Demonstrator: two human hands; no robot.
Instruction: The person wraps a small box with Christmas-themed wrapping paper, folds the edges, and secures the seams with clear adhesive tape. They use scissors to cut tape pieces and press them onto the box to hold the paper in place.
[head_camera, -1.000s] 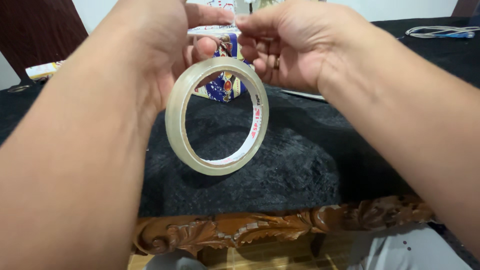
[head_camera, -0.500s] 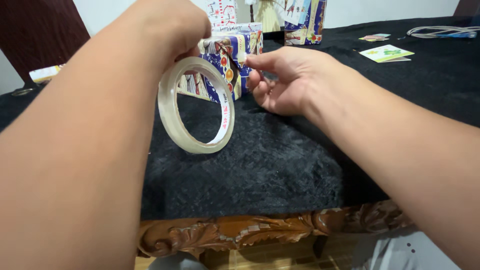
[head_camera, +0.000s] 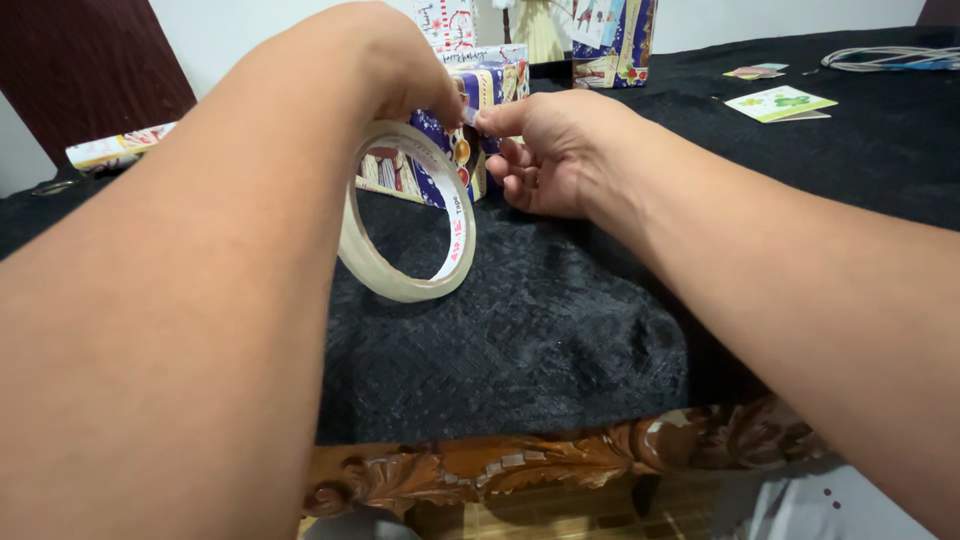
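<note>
My left hand (head_camera: 400, 70) holds the tape roll (head_camera: 408, 215) up at the frame's centre; my right hand (head_camera: 550, 150) pinches its loose end, just before the wrapped box (head_camera: 480, 90).

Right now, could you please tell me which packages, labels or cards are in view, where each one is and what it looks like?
Gift-wrapped box: behind both hands, blue, white and red patterned paper.
Second wrapped package: far edge, similar blue patterned wrap.
Roll of wrapping paper: far left, lying flat, pale and patterned.
Green and white card: far right, flat on the black cloth.
Clear tape roll: left hand, white printed core; right hand beside it.
</note>
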